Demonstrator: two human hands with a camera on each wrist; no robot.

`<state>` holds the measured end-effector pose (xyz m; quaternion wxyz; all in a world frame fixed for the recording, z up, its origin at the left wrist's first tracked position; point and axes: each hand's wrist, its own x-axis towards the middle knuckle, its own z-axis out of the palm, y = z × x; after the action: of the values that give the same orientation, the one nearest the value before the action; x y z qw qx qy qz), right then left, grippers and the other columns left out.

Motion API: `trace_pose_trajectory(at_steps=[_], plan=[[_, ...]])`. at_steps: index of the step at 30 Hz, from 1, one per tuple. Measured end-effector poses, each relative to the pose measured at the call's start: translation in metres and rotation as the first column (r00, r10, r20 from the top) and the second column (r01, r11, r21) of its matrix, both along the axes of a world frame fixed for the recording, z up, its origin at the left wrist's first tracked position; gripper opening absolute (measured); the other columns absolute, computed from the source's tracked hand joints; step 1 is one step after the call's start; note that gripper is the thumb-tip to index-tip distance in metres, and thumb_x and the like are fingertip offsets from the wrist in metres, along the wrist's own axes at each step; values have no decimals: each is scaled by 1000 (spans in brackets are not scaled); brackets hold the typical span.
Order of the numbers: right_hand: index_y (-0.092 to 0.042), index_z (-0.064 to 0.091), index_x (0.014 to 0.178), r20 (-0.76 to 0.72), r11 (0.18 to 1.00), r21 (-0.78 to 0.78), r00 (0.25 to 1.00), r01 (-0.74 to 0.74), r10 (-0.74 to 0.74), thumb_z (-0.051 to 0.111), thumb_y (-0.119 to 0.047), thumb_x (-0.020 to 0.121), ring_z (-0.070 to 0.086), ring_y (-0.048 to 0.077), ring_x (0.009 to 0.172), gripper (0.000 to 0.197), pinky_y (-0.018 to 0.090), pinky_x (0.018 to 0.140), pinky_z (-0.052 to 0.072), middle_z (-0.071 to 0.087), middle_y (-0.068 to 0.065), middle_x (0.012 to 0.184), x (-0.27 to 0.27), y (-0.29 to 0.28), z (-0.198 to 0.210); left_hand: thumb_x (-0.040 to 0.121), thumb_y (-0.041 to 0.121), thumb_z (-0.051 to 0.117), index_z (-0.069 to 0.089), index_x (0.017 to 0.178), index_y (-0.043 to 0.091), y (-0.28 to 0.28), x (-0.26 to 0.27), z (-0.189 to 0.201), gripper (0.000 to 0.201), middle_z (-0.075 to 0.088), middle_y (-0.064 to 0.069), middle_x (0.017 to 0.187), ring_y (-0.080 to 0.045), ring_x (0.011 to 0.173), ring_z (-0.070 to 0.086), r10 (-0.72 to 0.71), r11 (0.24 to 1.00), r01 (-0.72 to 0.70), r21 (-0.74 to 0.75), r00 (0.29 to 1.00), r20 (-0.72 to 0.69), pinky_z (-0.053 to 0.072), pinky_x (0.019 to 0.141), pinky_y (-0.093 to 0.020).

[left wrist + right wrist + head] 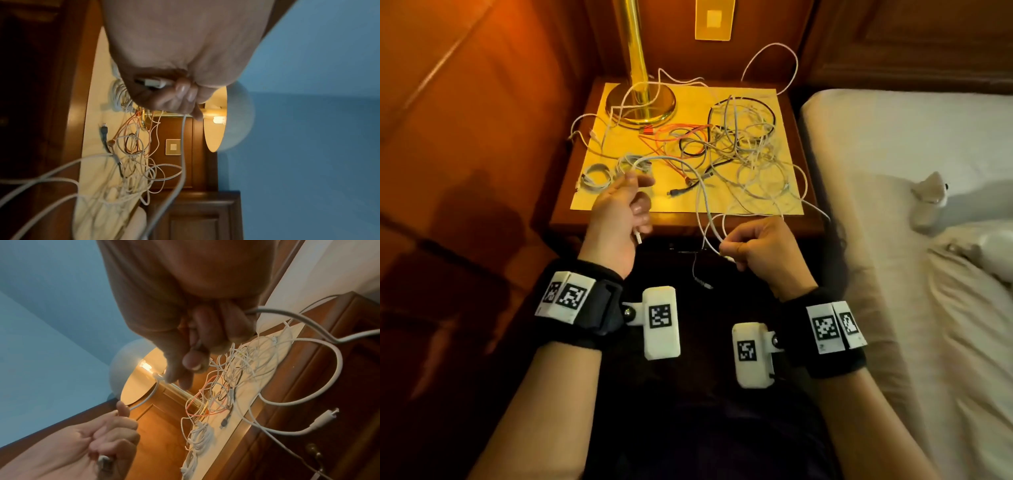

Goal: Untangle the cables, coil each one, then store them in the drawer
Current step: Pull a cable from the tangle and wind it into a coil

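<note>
While both hands draw 1 white cable (702,202) off the nightstand's (808,219) front edge, left hand (619,219) curled round its plug, right hand (763,250) pinching its length, 2 coils (595,176) lie finished near the front-left corner; the tangle (739,147) remains, nothing visibly stored yet.

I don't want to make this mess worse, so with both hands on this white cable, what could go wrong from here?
1. The white cable held by the left hand and right hand runs back into the tangle; pulling may tighten knots.
2. Another cable loops around the lamp base, so a tug could shift the lamp.
3. The coiled cables lie close by and could get dragged loose.
</note>
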<state>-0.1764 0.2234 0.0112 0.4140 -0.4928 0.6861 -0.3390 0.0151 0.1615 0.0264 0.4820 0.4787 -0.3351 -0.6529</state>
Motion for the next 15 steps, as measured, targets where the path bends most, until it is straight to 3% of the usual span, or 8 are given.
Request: trace_pose_trajectory(at_steps=[2, 4, 9, 12, 15], plan=[[-6, 73, 71, -14, 998, 27, 998, -55, 55, 73, -11, 81, 46, 3, 40, 11, 17, 50, 41, 53, -4, 44, 3, 4, 6, 104, 33, 38, 62, 88, 16, 8, -5, 0, 33, 31, 11, 48, -4, 43, 26, -41, 996, 49, -80, 994, 103, 22, 43, -17], [-7, 73, 69, -21, 999, 9, 998, -53, 53, 72, -11, 82, 46, 2, 39, 14, 18, 50, 41, 52, -8, 42, 6, 5, 9, 102, 34, 41, 64, 89, 16, 13, -10, -3, 32, 31, 11, 49, -4, 45, 26, -15, 993, 28, -116, 994, 109, 22, 45, -17], [-5, 68, 65, 138, 988, -71, 983, 135, -124, 66, -6, 86, 41, 11, 42, 20, 26, 54, 38, 48, 3, 44, 1, 4, 5, 103, 33, 40, 64, 86, 18, 6, 1, -7, 34, 29, 12, 49, -4, 43, 22, 185, 981, -186, -59, 982, -33, 22, 43, -17], [-6, 68, 71, 84, 954, -184, 971, 235, -223, 74, -10, 80, 48, 11, 47, 12, 27, 56, 43, 57, 5, 52, -20, 6, -1, 104, 33, 40, 59, 78, 19, 0, 17, -2, 35, 27, 11, 49, -4, 43, 20, 230, 972, -234, -23, 966, -121, 16, 45, -19], [-17, 70, 70, -6, 934, -258, 966, 249, -259, 81, -13, 74, 62, 18, 64, 12, 35, 67, 53, 68, 4, 69, -38, 11, -11, 102, 33, 39, 53, 71, 21, -4, 29, 4, 36, 27, 11, 48, -4, 41, 20, 249, 968, -249, 30, 943, -219, 17, 45, -19]])
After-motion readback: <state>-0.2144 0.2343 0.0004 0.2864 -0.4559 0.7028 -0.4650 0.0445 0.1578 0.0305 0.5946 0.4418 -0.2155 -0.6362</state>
